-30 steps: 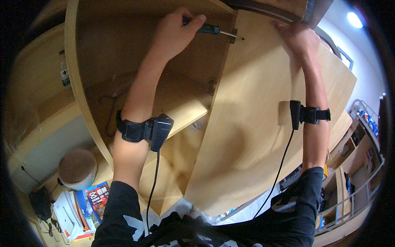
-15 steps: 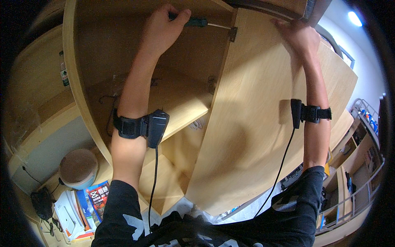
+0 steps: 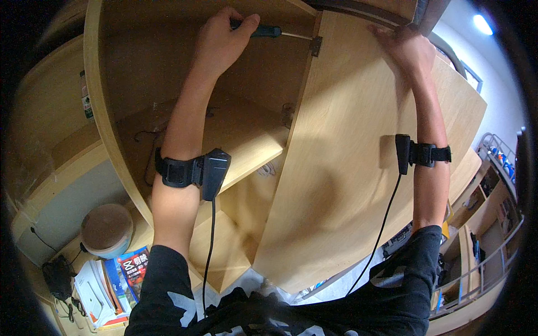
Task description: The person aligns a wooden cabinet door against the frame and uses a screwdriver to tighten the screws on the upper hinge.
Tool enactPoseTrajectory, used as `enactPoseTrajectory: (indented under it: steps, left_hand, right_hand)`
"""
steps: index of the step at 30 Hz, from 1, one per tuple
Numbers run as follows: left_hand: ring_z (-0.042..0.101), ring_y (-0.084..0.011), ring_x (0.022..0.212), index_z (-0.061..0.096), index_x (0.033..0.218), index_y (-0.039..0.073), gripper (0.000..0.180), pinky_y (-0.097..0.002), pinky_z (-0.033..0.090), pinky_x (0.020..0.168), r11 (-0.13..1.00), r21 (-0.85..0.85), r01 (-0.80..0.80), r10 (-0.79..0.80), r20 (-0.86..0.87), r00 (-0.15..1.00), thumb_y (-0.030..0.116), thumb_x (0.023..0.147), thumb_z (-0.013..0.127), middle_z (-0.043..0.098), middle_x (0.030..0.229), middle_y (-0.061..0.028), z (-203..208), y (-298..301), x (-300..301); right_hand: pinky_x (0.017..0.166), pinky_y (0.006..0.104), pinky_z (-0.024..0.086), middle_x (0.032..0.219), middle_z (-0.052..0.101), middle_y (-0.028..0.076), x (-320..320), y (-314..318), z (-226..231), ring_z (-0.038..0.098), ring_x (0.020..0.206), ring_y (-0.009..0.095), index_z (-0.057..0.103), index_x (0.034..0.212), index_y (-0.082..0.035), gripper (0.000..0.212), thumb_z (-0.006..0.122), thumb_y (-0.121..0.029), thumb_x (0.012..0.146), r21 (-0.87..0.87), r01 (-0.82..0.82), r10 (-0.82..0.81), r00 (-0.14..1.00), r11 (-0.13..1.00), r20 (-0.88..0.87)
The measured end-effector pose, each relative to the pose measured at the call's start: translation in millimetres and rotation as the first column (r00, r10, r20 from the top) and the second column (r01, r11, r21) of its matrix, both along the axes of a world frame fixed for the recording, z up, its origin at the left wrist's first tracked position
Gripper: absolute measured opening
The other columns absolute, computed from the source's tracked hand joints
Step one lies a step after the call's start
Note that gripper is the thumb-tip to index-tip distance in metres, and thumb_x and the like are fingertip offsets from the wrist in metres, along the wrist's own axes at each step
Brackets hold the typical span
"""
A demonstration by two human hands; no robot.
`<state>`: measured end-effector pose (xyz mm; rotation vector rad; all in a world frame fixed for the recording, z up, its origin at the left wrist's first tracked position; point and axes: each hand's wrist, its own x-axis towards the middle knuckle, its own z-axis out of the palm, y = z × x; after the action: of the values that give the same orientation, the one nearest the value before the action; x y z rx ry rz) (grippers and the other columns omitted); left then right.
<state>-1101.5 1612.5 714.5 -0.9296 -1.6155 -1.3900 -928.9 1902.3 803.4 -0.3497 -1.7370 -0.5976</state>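
Observation:
My left hand [image 3: 227,40] is closed round the dark green handle of a screwdriver [image 3: 265,31]. Its metal shaft points right, and the tip meets a small dark hinge [image 3: 316,46] at the edge of the cabinet door [image 3: 342,162]. The door is a large pale wooden panel, swung out from the cabinet [image 3: 151,61]. High on the door's face, near its top edge, lies my right hand [image 3: 408,51], fingers stretched out and holding nothing. Each forearm wears a black strap with a device and a cable.
Inside the cabinet are a shelf [image 3: 252,162] and a thin dark hanger-like wire [image 3: 147,134]. A round tub [image 3: 106,228], several books [image 3: 115,285] and a black bag [image 3: 58,275] sit at the lower left. A small bottle [image 3: 86,96] stands on the left shelf. A bunk-bed frame [image 3: 499,246] is at right.

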Motion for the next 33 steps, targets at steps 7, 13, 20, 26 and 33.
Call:
enactPoseTrajectory:
  steps: [7, 13, 20, 26, 33]
  left_hand:
    - [0.051, -0.0088, 0.051, 0.059, 0.085, 0.005, 0.038, -0.0244, 0.042, 0.046, 1.000, 0.010, -0.016, 0.016, 0.013, 1.000, 0.042, 0.088, 0.063, 0.052, 0.058, -0.0012, 2.2, 0.0, 0.2]
    - [0.049, -0.0084, 0.049, 0.059, 0.086, 0.005, 0.036, -0.0243, 0.040, 0.045, 1.000, 0.002, 0.028, -0.028, -0.007, 1.000, 0.041, 0.088, 0.063, 0.052, 0.056, -0.0003, 0.9, -1.1, -2.6]
    - [0.048, -0.0085, 0.049, 0.059, 0.088, 0.005, 0.037, -0.0247, 0.039, 0.045, 1.000, 0.009, 0.010, -0.010, -0.024, 1.000, 0.042, 0.088, 0.063, 0.052, 0.057, -0.0003, 0.7, 2.0, 0.6]
    - [0.049, -0.0086, 0.052, 0.060, 0.090, 0.004, 0.038, -0.0251, 0.040, 0.047, 1.000, 0.017, -0.006, 0.007, -0.055, 0.998, 0.042, 0.088, 0.063, 0.052, 0.058, -0.0002, -0.6, 1.5, -2.2]
    - [0.049, -0.0089, 0.054, 0.060, 0.092, 0.004, 0.039, -0.0248, 0.039, 0.050, 0.999, -0.043, -0.006, 0.004, -0.044, 0.999, 0.043, 0.087, 0.064, 0.052, 0.060, -0.0003, 2.5, 0.3, 7.2]
  right_hand:
    - [0.070, 0.0387, 0.052, 0.086, 0.070, 0.016, 2.8, -6.5, 2.5, 0.068, 0.081, 0.032, 0.070, 0.098, -0.011, 0.065, 0.052, -0.070, 0.078, -0.063, 0.088, -0.083, 0.994, 0.994, 0.076]
    - [0.069, 0.0394, 0.052, 0.084, 0.070, 0.016, 2.2, -6.5, 0.4, 0.068, 0.080, 0.033, 0.070, 0.098, -0.011, 0.064, 0.053, -0.070, 0.078, -0.039, 0.044, -0.042, 0.998, 0.998, 0.046]
    - [0.070, 0.0401, 0.052, 0.085, 0.069, 0.017, 1.2, -3.9, 2.1, 0.068, 0.081, 0.033, 0.071, 0.095, -0.010, 0.065, 0.053, -0.070, 0.077, -0.046, 0.072, -0.070, 0.996, 0.996, 0.054]
    - [0.069, 0.0383, 0.052, 0.084, 0.069, 0.017, 2.5, -8.5, -1.1, 0.068, 0.079, 0.033, 0.071, 0.095, -0.009, 0.065, 0.053, -0.069, 0.078, -0.022, 0.034, -0.033, 0.999, 0.999, 0.037]
    - [0.069, 0.0378, 0.052, 0.085, 0.069, 0.018, 3.4, -9.9, -0.8, 0.068, 0.080, 0.033, 0.070, 0.098, -0.009, 0.067, 0.052, -0.070, 0.078, -0.058, 0.027, -0.023, 0.998, 0.998, 0.057]
